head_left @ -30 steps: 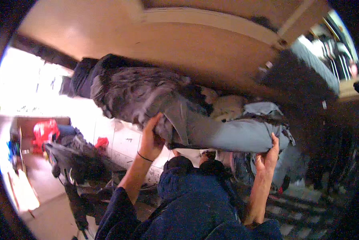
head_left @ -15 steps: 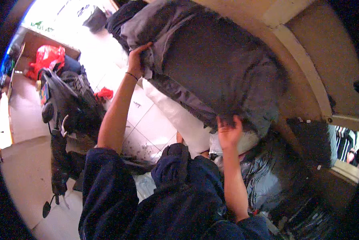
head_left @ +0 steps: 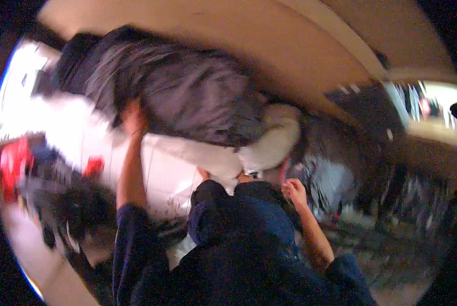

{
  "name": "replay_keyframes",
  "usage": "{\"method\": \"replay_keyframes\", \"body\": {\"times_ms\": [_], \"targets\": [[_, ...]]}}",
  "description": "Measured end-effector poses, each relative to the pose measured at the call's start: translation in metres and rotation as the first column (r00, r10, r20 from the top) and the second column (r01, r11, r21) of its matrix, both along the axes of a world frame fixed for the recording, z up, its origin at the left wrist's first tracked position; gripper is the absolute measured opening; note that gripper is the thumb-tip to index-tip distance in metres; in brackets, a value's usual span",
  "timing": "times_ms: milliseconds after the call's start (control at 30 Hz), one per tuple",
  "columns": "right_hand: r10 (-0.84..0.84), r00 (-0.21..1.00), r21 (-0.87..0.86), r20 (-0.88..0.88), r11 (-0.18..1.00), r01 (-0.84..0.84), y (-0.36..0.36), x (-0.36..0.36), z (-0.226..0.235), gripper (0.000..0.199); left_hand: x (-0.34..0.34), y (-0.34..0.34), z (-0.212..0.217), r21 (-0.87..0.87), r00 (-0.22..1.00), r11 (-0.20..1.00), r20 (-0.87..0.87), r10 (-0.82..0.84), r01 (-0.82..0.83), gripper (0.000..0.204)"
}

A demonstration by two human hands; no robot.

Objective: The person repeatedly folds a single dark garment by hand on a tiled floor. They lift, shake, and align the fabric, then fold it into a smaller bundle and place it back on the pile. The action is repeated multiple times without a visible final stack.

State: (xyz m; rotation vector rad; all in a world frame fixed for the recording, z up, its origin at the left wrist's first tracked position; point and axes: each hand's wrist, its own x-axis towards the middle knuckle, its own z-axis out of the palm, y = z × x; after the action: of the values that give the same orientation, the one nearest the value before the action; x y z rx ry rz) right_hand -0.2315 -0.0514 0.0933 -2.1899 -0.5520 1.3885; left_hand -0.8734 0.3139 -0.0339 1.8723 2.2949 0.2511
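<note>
A large dark grey cloth (head_left: 187, 97) lies rumpled over a long white sack-like bundle (head_left: 187, 150). My left hand (head_left: 133, 117) is at the cloth's near edge, touching or very close to it; motion blur smears its fingers. My right hand (head_left: 295, 193) is away from the cloth, low on the right, with loosely bent fingers and nothing visible in them. Just above it runs a thin pinkish-red strip (head_left: 283, 171); whether they touch cannot be told. The bundle's pale rounded end (head_left: 279, 135) shows beyond the cloth's right side.
Dark and grey plastic-wrapped goods (head_left: 330, 181) are piled at the right. A dark motorbike (head_left: 65, 204) stands at the left, near a red bag (head_left: 15, 160). Pale floor tiles (head_left: 162, 176) lie below the bundle, and a brown wall (head_left: 228, 30) rises behind it.
The view has swung, so the whole scene sits differently. My right hand has moved off the cloth, down toward the plastic-wrapped pile. My left hand remains by the cloth, which now lies lower and more rumpled.
</note>
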Motion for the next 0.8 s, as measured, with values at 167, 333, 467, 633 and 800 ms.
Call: {"method": "replay_keyframes", "body": {"times_ms": [167, 333, 467, 633, 800], "targets": [[-0.166, 0.986, -0.004, 0.004, 0.986, 0.166, -0.054, 0.038, -0.023, 0.025, 0.059, -0.021, 0.019, 0.622, 0.993, 0.776, -0.103, -0.053, 0.106, 0.062], [-0.543, 0.831, 0.119, 0.12, 0.839, 0.531, -0.1, 0.113, -0.072, 0.019, 0.255, -0.12, 0.055, 0.408, 0.918, 0.843, 0.032, -0.396, 0.35, 0.059], [-0.322, 0.561, 0.181, 0.762, 0.939, 0.293, -0.081, 0.232, -0.103, 0.026, 0.42, -0.181, 0.06, 0.199, 0.771, 0.785, 0.16, -0.616, 0.586, 0.047], [0.178, 0.503, -0.143, 0.846, 0.984, -0.108, -0.057, 0.322, -0.125, 0.032, 0.62, -0.201, 0.021, 0.155, 0.478, 0.61, 0.485, -0.732, 0.777, 0.032], [0.322, 0.793, -0.197, 0.517, 0.947, -0.256, -0.062, 0.381, -0.119, 0.035, 0.787, -0.263, -0.003, 0.067, 0.23, 0.445, 0.782, -0.58, 0.893, 0.018]]}}
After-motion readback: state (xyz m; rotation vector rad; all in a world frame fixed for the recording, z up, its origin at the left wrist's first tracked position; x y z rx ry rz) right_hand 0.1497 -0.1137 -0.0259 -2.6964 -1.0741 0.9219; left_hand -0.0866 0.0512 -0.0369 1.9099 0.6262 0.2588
